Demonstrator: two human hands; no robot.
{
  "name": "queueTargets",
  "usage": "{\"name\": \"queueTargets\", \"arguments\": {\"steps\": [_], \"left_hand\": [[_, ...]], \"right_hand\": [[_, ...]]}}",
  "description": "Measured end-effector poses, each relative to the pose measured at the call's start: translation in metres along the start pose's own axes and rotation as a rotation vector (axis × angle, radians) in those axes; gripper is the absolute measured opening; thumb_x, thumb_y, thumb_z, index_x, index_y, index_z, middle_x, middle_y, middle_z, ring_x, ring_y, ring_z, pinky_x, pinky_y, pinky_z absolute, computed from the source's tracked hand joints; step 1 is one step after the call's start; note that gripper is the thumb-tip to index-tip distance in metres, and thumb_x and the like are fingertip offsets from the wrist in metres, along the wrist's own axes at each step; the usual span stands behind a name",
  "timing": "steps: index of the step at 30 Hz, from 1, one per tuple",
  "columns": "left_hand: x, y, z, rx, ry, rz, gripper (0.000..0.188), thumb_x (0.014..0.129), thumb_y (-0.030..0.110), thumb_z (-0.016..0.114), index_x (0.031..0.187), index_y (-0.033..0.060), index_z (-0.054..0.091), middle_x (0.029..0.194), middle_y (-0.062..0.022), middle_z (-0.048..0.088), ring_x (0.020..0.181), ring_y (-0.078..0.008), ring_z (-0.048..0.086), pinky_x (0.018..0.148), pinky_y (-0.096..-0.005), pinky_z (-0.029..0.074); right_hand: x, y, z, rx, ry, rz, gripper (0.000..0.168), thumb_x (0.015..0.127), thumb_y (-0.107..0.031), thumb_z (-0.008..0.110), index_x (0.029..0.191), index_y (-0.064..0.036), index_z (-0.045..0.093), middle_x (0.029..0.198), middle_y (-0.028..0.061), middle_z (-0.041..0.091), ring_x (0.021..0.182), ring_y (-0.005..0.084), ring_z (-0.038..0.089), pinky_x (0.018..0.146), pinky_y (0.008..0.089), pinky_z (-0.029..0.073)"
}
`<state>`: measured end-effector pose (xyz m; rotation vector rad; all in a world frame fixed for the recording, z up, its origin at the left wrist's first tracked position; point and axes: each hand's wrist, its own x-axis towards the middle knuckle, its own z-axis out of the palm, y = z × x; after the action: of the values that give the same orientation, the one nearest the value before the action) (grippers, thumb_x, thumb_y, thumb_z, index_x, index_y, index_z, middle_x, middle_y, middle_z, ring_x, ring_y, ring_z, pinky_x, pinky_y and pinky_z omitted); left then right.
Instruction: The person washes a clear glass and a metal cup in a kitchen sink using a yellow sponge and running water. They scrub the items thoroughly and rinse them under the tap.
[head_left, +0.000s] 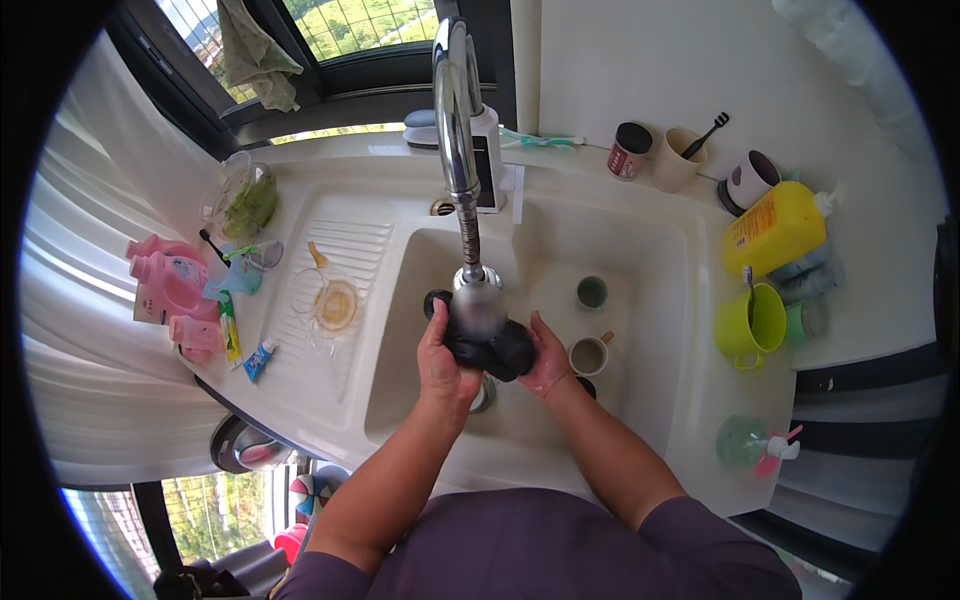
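Both of my hands are over the sink (637, 247), beneath the head of a chrome gooseneck tap (454, 112). Between them is a glossy black object (480, 354) with rounded parts; a blurred patch hides some of it, so its kind is unclear. My left hand (442, 360) grips its left side, thumb pointing up. Around its right end curves my right hand (547, 360). A grey-green cup (592, 292) and a mug with a wooden-looking handle (588, 355) sit in the basin right of the object. My right wrist partly covers another dark thing (586, 387).
A clear glass vessel (335, 306) stands on the left drainboard. Pink bottles (172, 281) and toothpaste tubes (259, 360) line the left edge. Along the right rim are a yellow pump bottle (776, 229), a lime-green mug (750, 322) and a green pump bottle (742, 441).
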<state>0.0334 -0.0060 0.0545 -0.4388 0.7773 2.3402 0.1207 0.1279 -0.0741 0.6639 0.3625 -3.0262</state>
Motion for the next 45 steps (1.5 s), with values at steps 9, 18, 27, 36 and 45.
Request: {"name": "queueTargets", "arguments": {"steps": [9, 18, 27, 36, 45], "left_hand": [[0.067, -0.026, -0.122, 0.253, -0.047, -0.29, 0.042, 0.104, 0.027, 0.057, 0.136, 0.0, 0.059, 0.126, -0.0142, 0.07, 0.112, -0.0305, 0.069, 0.104, -0.0443, 0.054], [0.039, -0.062, -0.052, 0.425, 0.357, -0.381, 0.033, 0.108, 0.026, 0.051, 0.129, 0.0038, 0.062, 0.118, -0.0118, 0.072, 0.097, -0.0283, 0.072, 0.087, -0.0429, 0.061], [0.017, -0.002, -0.049, 0.372, 0.101, -0.204, 0.035, 0.106, 0.017, 0.044, 0.132, -0.0004, 0.059, 0.132, -0.0149, 0.068, 0.122, -0.0326, 0.065, 0.11, -0.0506, 0.05], [0.062, -0.046, -0.139, 0.1, -0.246, -0.473, 0.037, 0.106, 0.039, 0.049, 0.13, 0.0124, 0.06, 0.118, -0.0133, 0.068, 0.105, -0.0277, 0.067, 0.088, -0.0395, 0.057], [0.029, 0.001, -0.068, 0.883, -0.045, -0.243, 0.032, 0.106, 0.018, 0.057, 0.127, -0.0064, 0.061, 0.118, -0.0164, 0.07, 0.112, -0.0267, 0.071, 0.099, -0.0409, 0.057]], "right_hand": [[-0.065, 0.009, 0.098, -0.634, 0.111, -0.451, 0.039, 0.093, -0.021, 0.079, 0.124, 0.0, 0.068, 0.116, 0.0077, 0.069, 0.106, 0.0158, 0.064, 0.098, 0.0307, 0.048], [0.025, 0.021, 0.042, -1.637, 0.648, -0.85, 0.024, 0.085, -0.029, 0.076, 0.088, -0.007, 0.07, 0.088, 0.0199, 0.07, 0.079, 0.0436, 0.067, 0.07, 0.049, 0.055], [0.003, -0.013, 0.024, -0.337, 0.261, -0.353, 0.028, 0.098, -0.024, 0.061, 0.114, -0.004, 0.071, 0.104, 0.0063, 0.071, 0.098, 0.0207, 0.068, 0.091, 0.0373, 0.053], [-0.023, 0.052, 0.083, -1.385, 0.171, -0.89, 0.034, 0.092, -0.035, 0.071, 0.114, -0.009, 0.066, 0.108, 0.0166, 0.064, 0.096, 0.0376, 0.065, 0.086, 0.0503, 0.05], [0.02, -0.022, 0.006, -1.477, 0.632, -0.914, 0.03, 0.095, -0.031, 0.073, 0.102, -0.004, 0.065, 0.104, 0.019, 0.066, 0.091, 0.0455, 0.065, 0.08, 0.0473, 0.054]]}}
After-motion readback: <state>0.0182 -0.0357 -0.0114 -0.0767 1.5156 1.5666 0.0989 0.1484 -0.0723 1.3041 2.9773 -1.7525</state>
